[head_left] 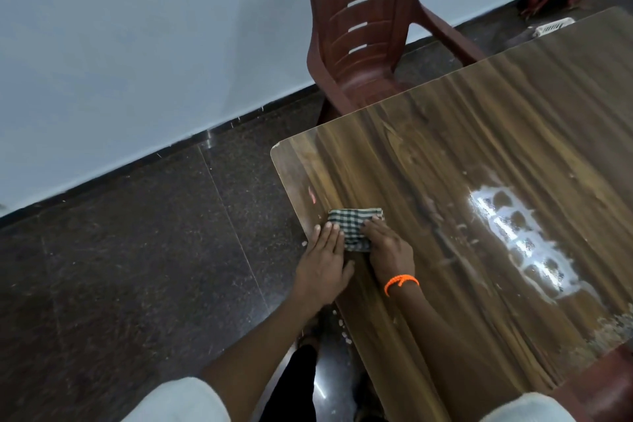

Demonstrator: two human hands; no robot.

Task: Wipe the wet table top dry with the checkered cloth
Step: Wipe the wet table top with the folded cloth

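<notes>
Near the table top's (462, 147) corner, both hands, left (323, 262) and right (388, 250), press flat-fingered on the checkered cloth (354, 224).

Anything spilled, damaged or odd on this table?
Yes. A patchy wet film glares on the table top, apart from the checkered cloth. White crumbs dot the floor beside the table's near edge.

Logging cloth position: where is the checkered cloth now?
Head view: the checkered cloth lies folded near the table left edge, under both hands' fingertips.
</notes>
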